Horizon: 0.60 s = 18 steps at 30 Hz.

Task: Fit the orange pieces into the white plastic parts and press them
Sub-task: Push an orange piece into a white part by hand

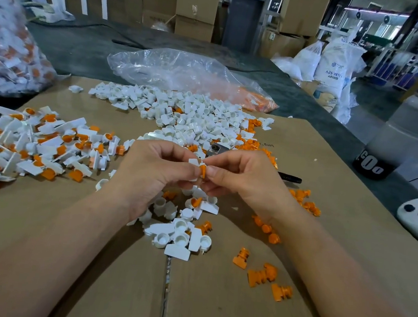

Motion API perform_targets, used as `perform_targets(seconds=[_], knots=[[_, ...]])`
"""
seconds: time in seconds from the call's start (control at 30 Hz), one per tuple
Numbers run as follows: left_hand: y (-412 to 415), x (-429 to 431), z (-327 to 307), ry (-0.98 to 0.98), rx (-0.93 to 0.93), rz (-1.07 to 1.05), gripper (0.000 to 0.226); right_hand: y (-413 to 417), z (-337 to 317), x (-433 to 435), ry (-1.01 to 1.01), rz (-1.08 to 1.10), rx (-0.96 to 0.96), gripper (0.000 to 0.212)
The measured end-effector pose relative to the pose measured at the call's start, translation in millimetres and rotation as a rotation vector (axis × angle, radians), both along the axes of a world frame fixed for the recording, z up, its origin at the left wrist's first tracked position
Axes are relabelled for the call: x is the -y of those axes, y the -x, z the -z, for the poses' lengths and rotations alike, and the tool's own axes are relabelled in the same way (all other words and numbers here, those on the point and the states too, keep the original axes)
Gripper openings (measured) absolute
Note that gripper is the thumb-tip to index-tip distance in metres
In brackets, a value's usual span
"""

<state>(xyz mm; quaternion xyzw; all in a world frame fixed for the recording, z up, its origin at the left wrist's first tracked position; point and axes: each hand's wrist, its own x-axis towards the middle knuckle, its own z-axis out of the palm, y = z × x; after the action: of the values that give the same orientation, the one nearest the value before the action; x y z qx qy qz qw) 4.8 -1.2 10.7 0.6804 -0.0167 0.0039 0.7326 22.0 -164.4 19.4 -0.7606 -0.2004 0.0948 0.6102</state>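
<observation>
Left hand [154,175] pinches a white part [194,162]; right hand [237,177] pinches an orange piece [202,170] between both hands' fingertips, its long axis upright, pressed against the part.

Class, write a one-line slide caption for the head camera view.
Left hand holding a white part, right hand pinching an orange piece against it, above cardboard.

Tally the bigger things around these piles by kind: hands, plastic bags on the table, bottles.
Hands: 2, left hand and right hand
Plastic bags: 2, clear bag and filled bag
Bottles: 1, bottle
Total: 5
</observation>
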Motion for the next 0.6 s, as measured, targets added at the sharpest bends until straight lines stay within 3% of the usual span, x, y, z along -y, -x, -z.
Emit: perform_targets(seconds=[0.6], knots=[[-1.4,-1.7,-3.2,0.132,-0.173,0.047,0.008,-0.7,2.4,-4.2,-0.078,-0.014,-0.089,0.013]])
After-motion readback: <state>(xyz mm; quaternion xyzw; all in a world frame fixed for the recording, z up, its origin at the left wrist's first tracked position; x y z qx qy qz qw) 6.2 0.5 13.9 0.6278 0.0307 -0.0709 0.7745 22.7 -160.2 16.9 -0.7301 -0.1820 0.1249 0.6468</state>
